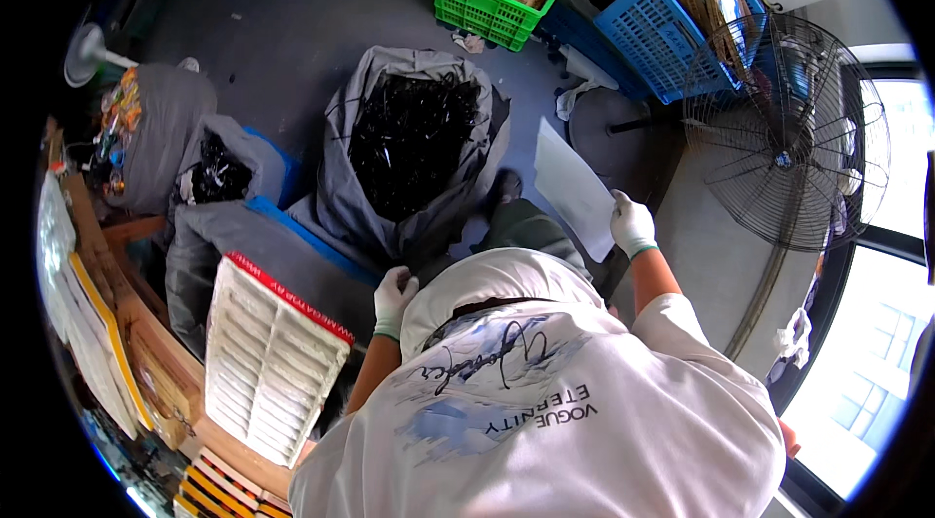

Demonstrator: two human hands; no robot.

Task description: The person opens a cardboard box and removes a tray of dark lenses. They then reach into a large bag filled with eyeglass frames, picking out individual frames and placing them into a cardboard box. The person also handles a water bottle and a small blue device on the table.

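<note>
- The left hand [393,296] wears a white glove with a green cuff. Its fingers are curled, and it is raised close beside the white-capped head.
- The left forearm is bare and bent upward at the elbow.
- The right hand [631,223], gloved the same way, is lifted higher and further out, fingers pinched together.
- The right forearm is bare below a white short sleeve.

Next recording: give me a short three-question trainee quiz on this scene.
1. True or false: the big grey sack holds black parts.
2. What does the co-worker's gloved hand at picture right hold? A) grey sheet B) green crate C) broom
3. Fill in: the plastic crate left of the standing fan is coloured ___.
Key: 1 true; 2 A; 3 blue.
</note>
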